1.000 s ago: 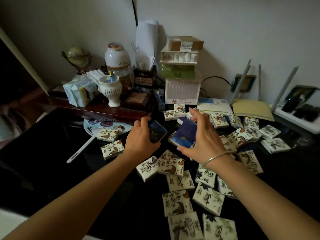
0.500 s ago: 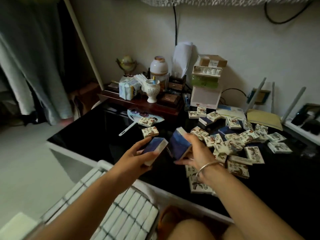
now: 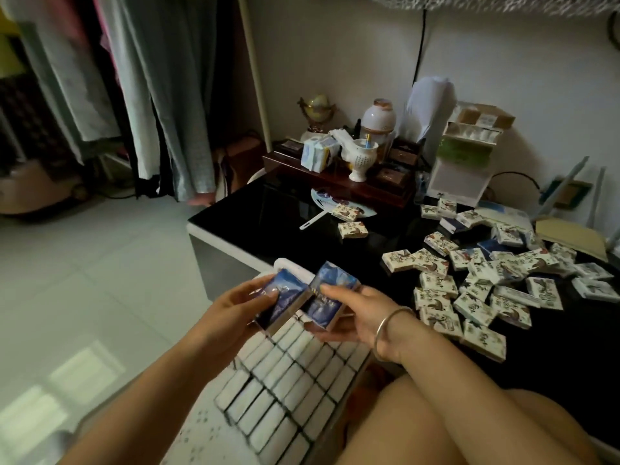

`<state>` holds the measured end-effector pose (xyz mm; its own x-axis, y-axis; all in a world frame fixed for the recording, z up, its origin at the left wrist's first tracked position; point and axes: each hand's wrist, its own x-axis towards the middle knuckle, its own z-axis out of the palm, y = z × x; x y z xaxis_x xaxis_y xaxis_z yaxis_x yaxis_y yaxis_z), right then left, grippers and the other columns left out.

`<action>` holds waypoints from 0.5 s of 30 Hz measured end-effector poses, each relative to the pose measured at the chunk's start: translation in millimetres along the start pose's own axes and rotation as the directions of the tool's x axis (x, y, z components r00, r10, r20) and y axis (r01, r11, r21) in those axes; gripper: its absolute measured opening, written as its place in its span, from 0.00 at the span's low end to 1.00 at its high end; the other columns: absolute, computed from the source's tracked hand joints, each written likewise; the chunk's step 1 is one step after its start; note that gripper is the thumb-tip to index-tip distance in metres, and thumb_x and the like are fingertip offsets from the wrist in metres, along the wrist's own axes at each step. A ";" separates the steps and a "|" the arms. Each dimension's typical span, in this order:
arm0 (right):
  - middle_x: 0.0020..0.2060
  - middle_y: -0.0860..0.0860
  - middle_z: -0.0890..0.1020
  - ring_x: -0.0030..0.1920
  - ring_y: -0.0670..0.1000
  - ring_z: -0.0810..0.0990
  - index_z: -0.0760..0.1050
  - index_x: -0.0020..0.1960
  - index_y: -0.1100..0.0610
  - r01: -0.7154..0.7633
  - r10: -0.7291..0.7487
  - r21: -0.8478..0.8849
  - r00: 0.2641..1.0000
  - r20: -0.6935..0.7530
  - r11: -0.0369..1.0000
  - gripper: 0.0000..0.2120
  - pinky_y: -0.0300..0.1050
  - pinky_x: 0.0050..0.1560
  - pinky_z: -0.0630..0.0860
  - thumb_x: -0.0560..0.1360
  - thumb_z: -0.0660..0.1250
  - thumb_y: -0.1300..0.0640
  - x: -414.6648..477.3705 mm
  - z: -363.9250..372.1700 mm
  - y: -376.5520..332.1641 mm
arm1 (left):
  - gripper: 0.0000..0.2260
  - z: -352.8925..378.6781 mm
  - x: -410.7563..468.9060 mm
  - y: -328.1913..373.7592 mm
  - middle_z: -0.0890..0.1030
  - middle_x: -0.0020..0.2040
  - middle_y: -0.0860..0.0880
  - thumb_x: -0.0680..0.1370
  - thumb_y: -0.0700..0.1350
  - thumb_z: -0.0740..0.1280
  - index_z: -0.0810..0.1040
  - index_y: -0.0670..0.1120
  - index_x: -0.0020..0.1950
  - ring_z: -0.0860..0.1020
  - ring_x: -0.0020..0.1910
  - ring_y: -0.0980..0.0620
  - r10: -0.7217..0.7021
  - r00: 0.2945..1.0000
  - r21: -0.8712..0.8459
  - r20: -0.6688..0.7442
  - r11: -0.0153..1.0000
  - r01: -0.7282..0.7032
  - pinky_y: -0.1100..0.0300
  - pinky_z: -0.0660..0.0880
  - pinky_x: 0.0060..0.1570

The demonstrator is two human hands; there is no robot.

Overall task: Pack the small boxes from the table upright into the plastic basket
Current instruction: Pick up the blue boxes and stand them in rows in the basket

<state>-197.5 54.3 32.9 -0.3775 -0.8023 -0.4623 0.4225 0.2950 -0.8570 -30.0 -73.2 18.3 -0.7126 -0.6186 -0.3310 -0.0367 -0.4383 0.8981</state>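
My left hand [image 3: 231, 308] grips a small blue box [image 3: 285, 298], and my right hand [image 3: 360, 313], with a metal bangle on the wrist, grips a second blue box [image 3: 330, 297]. Both boxes are side by side just above the far end of the white plastic basket [image 3: 201, 427], which sits low beside my knee. Rows of white-edged boxes [image 3: 285, 374] stand upright inside it. Several small white patterned boxes [image 3: 476, 286] lie scattered flat on the black table [image 3: 278, 213] to the right.
A dark wooden tray [image 3: 339, 177] with a white cup, jar and packets sits at the table's back. Stacked cartons [image 3: 464, 159] stand against the wall, a hand fan [image 3: 322, 203] lies nearby. Clothes hang at the left above pale floor tiles [image 3: 84, 263].
Both hands lifted a blue box each off the table and carried them left and down to the basket. My view swung left, bringing the basket and hanging clothes into sight.
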 end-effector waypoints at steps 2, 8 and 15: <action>0.47 0.58 0.84 0.42 0.56 0.84 0.77 0.55 0.58 0.061 -0.074 -0.165 0.994 -0.076 0.984 0.11 0.52 0.47 0.82 0.74 0.70 0.56 5.7 10.7 10.3 | 0.19 -21.6 -14.0 -4.9 0.83 0.55 0.43 0.73 0.37 0.69 0.76 0.49 0.63 0.82 0.49 0.47 0.048 0.990 0.121 -0.132 0.992 -0.032 0.55 0.78 0.47; 0.43 0.53 0.82 0.43 0.50 0.81 0.75 0.52 0.57 0.120 -0.153 -0.397 0.987 -0.053 0.910 0.08 0.45 0.43 0.82 0.74 0.70 0.59 15.5 41.3 29.5 | 0.19 -64.7 -33.8 -39.0 0.81 0.54 0.44 0.74 0.33 0.71 0.76 0.51 0.60 0.81 0.48 0.50 0.168 0.931 0.344 -0.324 0.938 -0.050 0.64 0.78 0.38; 0.45 0.47 0.78 0.48 0.49 0.78 0.72 0.52 0.50 0.265 -0.329 -0.773 0.941 0.077 0.576 0.11 0.45 0.51 0.76 0.73 0.71 0.53 17.3 45.0 43.1 | 0.11 -60.4 -46.1 -55.8 0.75 0.41 0.55 0.74 0.53 0.71 0.73 0.51 0.49 0.72 0.43 0.51 0.491 0.835 0.940 -0.247 0.329 0.084 0.56 0.68 0.36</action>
<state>-148.8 29.7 -1.8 -0.4307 -0.8923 -0.1355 -0.4935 0.3586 -0.7924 47.2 -59.6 -34.1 -0.4403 -0.8930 0.0928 -0.7311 0.4166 0.5403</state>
